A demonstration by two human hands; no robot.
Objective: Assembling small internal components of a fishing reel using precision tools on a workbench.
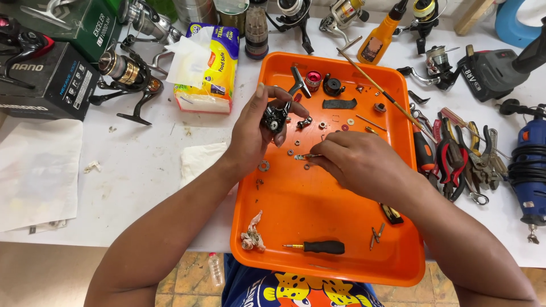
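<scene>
gripping a small black reel body [274, 118] over the far left part of the orange tray [318, 250], the left hand [256, 128] has its fingers curled around it. the right hand [352, 162] pinches a small metal part [301, 156] just above the tray floor, among scattered washers [263, 166]. a black-handled screwdriver [318, 247] lies near the tray's near edge, and pliers [455, 159] rest on the surface to the right.
</scene>
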